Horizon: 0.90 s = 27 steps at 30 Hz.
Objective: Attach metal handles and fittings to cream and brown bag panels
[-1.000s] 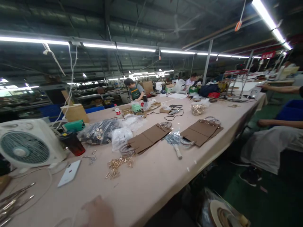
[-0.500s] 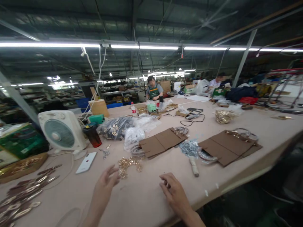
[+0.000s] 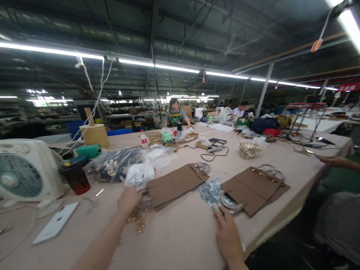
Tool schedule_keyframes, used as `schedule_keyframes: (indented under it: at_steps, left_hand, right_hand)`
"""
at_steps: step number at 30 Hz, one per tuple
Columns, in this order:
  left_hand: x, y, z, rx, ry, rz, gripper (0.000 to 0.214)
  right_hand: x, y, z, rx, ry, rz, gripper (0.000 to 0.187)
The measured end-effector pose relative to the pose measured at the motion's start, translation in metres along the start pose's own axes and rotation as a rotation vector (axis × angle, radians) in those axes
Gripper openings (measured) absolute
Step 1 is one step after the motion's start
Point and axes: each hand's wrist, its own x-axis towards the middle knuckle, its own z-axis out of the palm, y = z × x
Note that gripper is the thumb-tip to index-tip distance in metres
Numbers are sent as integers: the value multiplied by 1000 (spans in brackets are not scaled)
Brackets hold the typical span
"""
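Note:
My left hand (image 3: 128,200) reaches forward to the bottom of a white plastic bag (image 3: 140,174), at the near-left corner of a folded brown cardboard piece (image 3: 176,183). Its fingers are hidden behind the back of the hand. Small gold metal fittings (image 3: 138,221) lie scattered just below that hand. My right hand (image 3: 228,234) lies stretched forward, fingertips over the pale handle of a tool (image 3: 217,207). That handle sits beside some metal rings (image 3: 233,204) and a heap of small silver parts (image 3: 209,190). A second brown cardboard piece (image 3: 253,189) lies just beyond.
On the long pink table (image 3: 182,243) are a white fan (image 3: 24,172), a dark red cup (image 3: 75,179), a white phone (image 3: 54,224) and a bag of dark parts (image 3: 114,168). A co-worker's arm (image 3: 337,162) rests at the right edge. A person in a green apron (image 3: 174,117) works at the far end.
Both hands have moved forward: the left from the gold fittings up to the white bag, the right across to the tool handle. The view has swung slightly right.

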Motion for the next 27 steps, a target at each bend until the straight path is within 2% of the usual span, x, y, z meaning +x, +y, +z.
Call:
schedule_keyframes:
  at_steps: [3, 6, 9, 11, 12, 13, 14, 15, 17, 18, 19, 21, 23, 25, 27]
  left_hand:
    - [11, 5, -6, -71, -63, 26, 20]
    - [21, 21, -24, -178, -70, 73, 7]
    - [17, 47, -44, -325, -58, 123, 16]
    - [-3, 68, -50, -505, -53, 142, 34]
    - [-19, 79, -50, -606, -55, 151, 45]
    - [-41, 88, -47, -878, -62, 136, 52]
    - [-67, 96, -41, -1090, -65, 122, 59]
    - [-97, 101, -32, -1209, -68, 130, 65]
    - [-166, 103, -8, -1249, -36, 171, 71]
    - [-203, 99, 7, -1233, -27, 210, 72]
    - [-239, 93, 23, -1207, -34, 236, 72]
    - [-303, 74, 54, -1134, -134, 267, 74]
    - [-349, 53, 79, -1075, -232, 320, 78]
    - [-376, 30, 94, -1005, -239, 389, 77]
    - [-388, 10, 94, -975, -174, 448, 67]
  right_hand:
    - [-2, -6, -6, 20, 44, 10, 39]
    - [-8, -21, -16, 203, 50, 41, 32]
    - [-16, -53, -19, 499, -66, 173, 35]
    - [-17, -81, -15, 741, -214, 342, 47]
    - [-15, -96, -11, 877, -288, 444, 56]
    - [-10, -110, -7, 1021, -354, 548, 65]
    - [-3, -121, -4, 1165, -404, 643, 73]
    - [5, -131, -3, 1304, -423, 720, 78]
    - [21, -140, -6, 1515, -395, 812, 78]
    - [26, -140, -10, 1560, -332, 859, 72]
    - [28, -136, -16, 1537, -265, 944, 65]
    - [25, -120, -28, 1443, -270, 1044, 53]
    - [12, -97, -38, 1348, -316, 1064, 54]
    - [-7, -74, -48, 1255, -388, 1030, 63]
    - [-34, -54, -59, 1146, -399, 989, 73]
